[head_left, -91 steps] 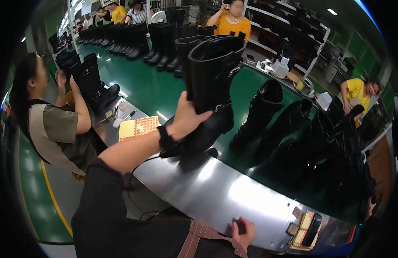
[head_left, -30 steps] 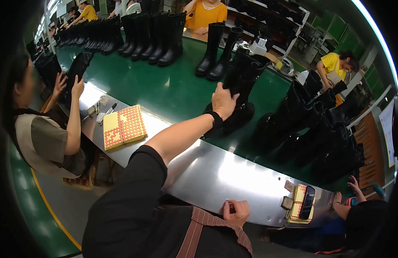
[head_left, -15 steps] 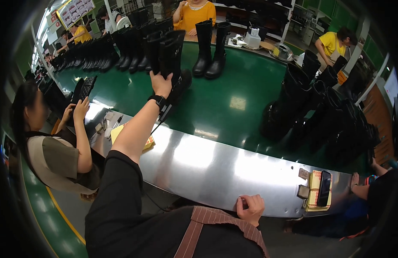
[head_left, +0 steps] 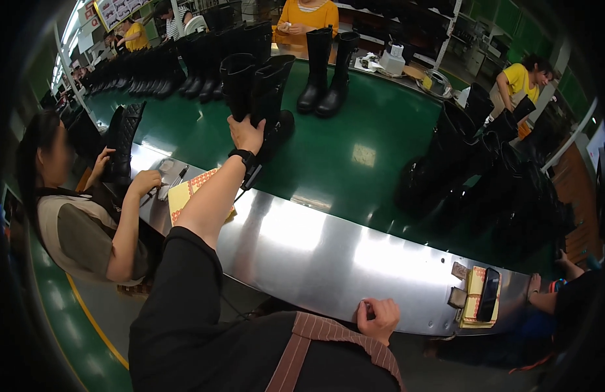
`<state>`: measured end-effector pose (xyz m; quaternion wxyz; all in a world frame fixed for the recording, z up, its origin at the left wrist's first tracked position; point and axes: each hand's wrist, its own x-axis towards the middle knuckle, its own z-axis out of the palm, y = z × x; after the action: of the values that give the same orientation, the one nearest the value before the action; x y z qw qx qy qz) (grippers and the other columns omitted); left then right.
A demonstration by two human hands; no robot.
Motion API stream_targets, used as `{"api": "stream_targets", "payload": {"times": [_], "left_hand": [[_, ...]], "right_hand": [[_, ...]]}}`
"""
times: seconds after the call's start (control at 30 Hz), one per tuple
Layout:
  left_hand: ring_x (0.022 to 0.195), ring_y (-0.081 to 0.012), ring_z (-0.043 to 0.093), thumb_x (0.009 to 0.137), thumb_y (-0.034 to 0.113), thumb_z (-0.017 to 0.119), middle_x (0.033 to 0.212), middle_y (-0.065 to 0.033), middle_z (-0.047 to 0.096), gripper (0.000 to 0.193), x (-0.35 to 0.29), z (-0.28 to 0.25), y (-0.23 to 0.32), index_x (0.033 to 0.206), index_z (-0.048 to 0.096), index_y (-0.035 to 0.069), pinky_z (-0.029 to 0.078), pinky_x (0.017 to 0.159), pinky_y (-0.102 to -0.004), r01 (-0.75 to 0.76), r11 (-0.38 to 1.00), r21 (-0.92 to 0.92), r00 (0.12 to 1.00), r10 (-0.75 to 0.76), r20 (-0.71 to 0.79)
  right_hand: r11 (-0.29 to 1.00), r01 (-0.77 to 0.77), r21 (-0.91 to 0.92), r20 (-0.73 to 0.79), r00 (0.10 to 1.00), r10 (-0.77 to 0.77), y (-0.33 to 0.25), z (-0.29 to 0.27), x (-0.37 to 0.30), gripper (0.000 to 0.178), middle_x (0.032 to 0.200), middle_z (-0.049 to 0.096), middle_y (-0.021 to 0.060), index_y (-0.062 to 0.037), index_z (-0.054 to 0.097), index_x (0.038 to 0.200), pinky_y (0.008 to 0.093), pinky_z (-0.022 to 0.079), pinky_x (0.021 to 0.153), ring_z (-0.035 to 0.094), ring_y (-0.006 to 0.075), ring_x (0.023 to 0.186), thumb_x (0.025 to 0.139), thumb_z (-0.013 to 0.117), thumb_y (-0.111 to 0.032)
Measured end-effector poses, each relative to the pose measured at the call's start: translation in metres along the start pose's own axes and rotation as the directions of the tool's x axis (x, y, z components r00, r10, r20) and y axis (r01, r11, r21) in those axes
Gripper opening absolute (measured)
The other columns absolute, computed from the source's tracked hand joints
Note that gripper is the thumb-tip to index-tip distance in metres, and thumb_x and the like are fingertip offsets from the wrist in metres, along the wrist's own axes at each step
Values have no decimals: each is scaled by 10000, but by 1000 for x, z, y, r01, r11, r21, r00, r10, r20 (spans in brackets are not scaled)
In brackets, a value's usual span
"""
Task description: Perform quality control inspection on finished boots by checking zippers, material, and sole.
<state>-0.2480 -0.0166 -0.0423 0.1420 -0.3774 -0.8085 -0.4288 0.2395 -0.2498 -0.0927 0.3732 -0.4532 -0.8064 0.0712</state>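
Out over the green tabletop (head_left: 381, 150), my left hand (head_left: 247, 136) is closed around the lower shafts of a pair of tall black boots (head_left: 269, 88). The boots are upright and pressed side by side; whether their soles touch the surface is hard to see. A dark watch (head_left: 243, 157) sits on that wrist. My right hand (head_left: 379, 320) rests curled at the near edge of the metal counter (head_left: 302, 242). Something small and dark shows by its thumb, too little of it to name. Beyond my left hand, another pair of black boots (head_left: 325, 78) stands upright.
Boots crowd the right side (head_left: 453, 157) and line the far left (head_left: 139, 72). A co-worker at left holds a quilted boot (head_left: 122, 144). Yellow sticker sheets (head_left: 184, 193) lie under my left forearm; a phone (head_left: 489, 294) rests on another stack at right. More people stand around.
My left hand still grips the boots, which stand straighter. The co-worker at left has lowered one hand from the boot to the counter. The person in orange has brought both hands together.
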Motion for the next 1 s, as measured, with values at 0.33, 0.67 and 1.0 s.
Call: {"api": "stream_targets", "payload": {"times": [0.33, 0.67, 1.0], "left_hand": [[1344, -397, 279, 758, 171, 708, 1456, -227, 256, 611, -59, -37, 58, 1322, 479, 120, 251, 1101, -509, -3, 990, -140, 985, -22, -172], [1230, -325, 457, 765, 28, 676, 1230, -116, 542, 290, -149, -96, 239, 1043, 660, 110, 362, 1038, -437, -583, 433, -688, 592, 806, 6], [989, -323, 617, 856, 397, 666, 998, -156, 665, 659, -145, -76, 412, 1408, 393, 163, 275, 1075, -508, -821, 475, -318, 284, 822, 494]], "right_hand": [[998, -49, 27, -34, 998, 50, -2, -1, 1, 63, 571, 514, 2, -117, 640, 734, 343, 375, 524, 511, 208, 549, 727, 699, -95], [999, -15, -28, -54, 998, 13, 2, -4, -2, 86, 595, 512, 7, -128, 635, 727, 337, 360, 534, 519, 202, 583, 707, 714, -100], [999, 50, -15, -82, 995, -51, 11, -4, -7, 99, 564, 492, -1, -138, 620, 707, 309, 359, 516, 519, 177, 555, 712, 714, -105]]}}
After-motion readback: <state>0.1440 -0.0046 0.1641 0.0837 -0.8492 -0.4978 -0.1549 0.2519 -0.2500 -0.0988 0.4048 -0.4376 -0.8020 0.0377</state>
